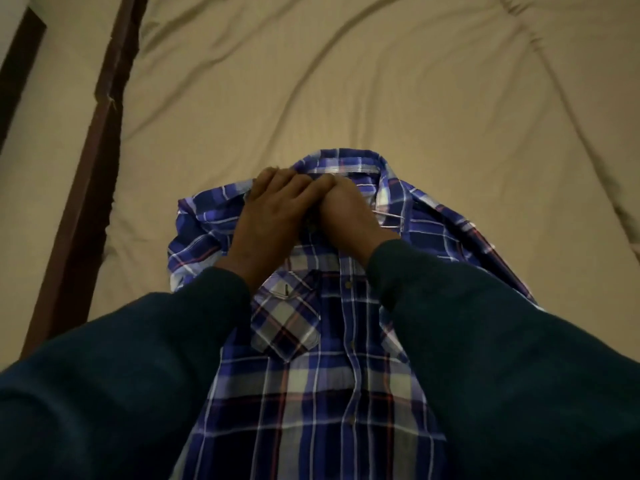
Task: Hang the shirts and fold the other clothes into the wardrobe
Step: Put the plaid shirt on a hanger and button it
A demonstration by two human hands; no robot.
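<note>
Seen from the head camera, looking down: two hands meet at the neck of a blue, white and red plaid button-up shirt (311, 341). The left hand (273, 209) lies over the left side of the collar, fingers bent, their tips seeming to pinch the cloth. The right hand (346, 209) is pressed against it, fingers curled under near the top of the button placket; whether it grips the fabric cannot be told. Both arms wear dark teal sleeves (138, 358). The shirt lies front-up on a bed with a wrinkled beige sheet (381, 81), collar away from the viewer, chest pocket visible, front looking buttoned, sleeves bunched at each side. By my reading the task is at an early stage: this shirt is being readied at the collar and is not yet hung. No hanger, wardrobe or other clothes show here. A dark wooden bed frame (90, 150) runs along the left edge. Nothing obstructs the hands.
</note>
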